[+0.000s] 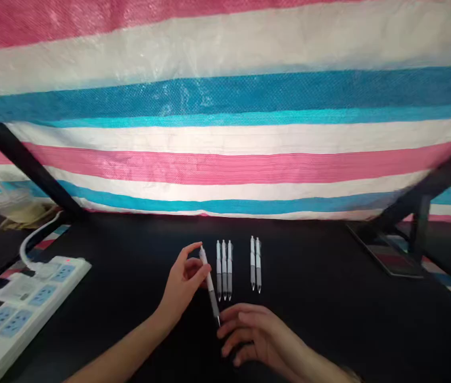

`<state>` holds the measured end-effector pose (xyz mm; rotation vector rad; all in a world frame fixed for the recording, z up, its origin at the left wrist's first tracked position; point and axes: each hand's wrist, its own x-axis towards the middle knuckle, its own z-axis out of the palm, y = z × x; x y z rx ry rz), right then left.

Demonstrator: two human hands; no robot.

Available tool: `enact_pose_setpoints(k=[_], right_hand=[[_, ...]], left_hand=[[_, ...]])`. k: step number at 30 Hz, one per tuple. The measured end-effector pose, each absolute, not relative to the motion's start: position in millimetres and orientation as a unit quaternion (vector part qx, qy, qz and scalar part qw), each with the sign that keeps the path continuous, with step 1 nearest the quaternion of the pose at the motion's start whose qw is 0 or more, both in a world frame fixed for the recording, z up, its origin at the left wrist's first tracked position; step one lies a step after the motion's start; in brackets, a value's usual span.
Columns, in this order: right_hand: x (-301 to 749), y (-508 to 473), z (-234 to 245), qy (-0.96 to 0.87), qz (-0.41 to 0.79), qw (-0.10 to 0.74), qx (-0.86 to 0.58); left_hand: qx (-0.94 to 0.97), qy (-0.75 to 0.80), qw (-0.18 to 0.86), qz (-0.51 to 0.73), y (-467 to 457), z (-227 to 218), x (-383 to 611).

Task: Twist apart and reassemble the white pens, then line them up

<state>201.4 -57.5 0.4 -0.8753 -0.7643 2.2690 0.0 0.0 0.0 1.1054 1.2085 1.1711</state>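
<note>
one pen (211, 294) is pinched in your l hand (181, 284); your r hand (259, 330) is loosely spread by its tip; 3 pens (224, 270) & 2 pens (256, 264) lie on tbl (309, 266).

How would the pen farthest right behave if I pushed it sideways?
The pen looks slim and roundish, so it may roll. Its straight, plastic-looking body suggests it's stiff and light. Pushed left, it would likely bump the neighbouring pen.

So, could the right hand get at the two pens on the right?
Likely yes: the right hand looks loosely open, and nothing shows in the way between it and the two pens just beyond.
</note>
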Motion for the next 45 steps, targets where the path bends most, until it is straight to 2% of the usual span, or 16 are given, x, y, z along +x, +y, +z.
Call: enact_pose_setpoints(k=[3, 8, 12, 15, 17, 20, 23, 27, 30, 37, 43, 45], right_hand=[[203, -55, 0, -0.283, 0.851, 0.295, -0.329], [203, -56, 1, -0.290, 0.850, 0.294, -0.328], [205, -54, 6, -0.335, 0.827, 0.287, -0.348], [210, -49, 15, -0.443, 0.756, 0.284, -0.390], [217, -43, 21, -0.569, 0.639, 0.292, -0.427], [228, -34, 19, -0.772, 0.327, 0.288, -0.464], [235, -26, 5, -0.879, 0.022, 0.206, -0.430], [233, -21, -13, -0.896, -0.141, 0.148, -0.395], [228, -21, -16, -0.900, -0.171, 0.140, -0.375], [224, -25, -13, -0.920, -0.149, 0.157, -0.326], [224, -27, -4, -0.937, -0.121, 0.124, -0.302], [224, -29, 4, -0.937, -0.118, 0.142, -0.296]], left_hand=[[0.506, 0.513, 0.518, 0.461, 17, -1, -4], [0.607, 0.566, 0.411, 0.377, 45, -3, -4], [0.599, 0.577, 0.431, 0.349, 43, -3, -3], [0.593, 0.572, 0.466, 0.323, 28, -1, -5], [0.584, 0.564, 0.499, 0.303, 16, 2, -9], [0.592, 0.558, 0.492, 0.308, -4, 8, -12], [0.579, 0.525, 0.502, 0.370, -25, 10, -8], [0.569, 0.450, 0.560, 0.401, -49, 4, 1], [0.606, 0.417, 0.555, 0.387, -56, -1, 5], [0.577, 0.446, 0.546, 0.412, -55, -3, -3], [0.553, 0.461, 0.528, 0.450, -57, -1, -7], [0.538, 0.469, 0.522, 0.467, -57, 0, -8]])
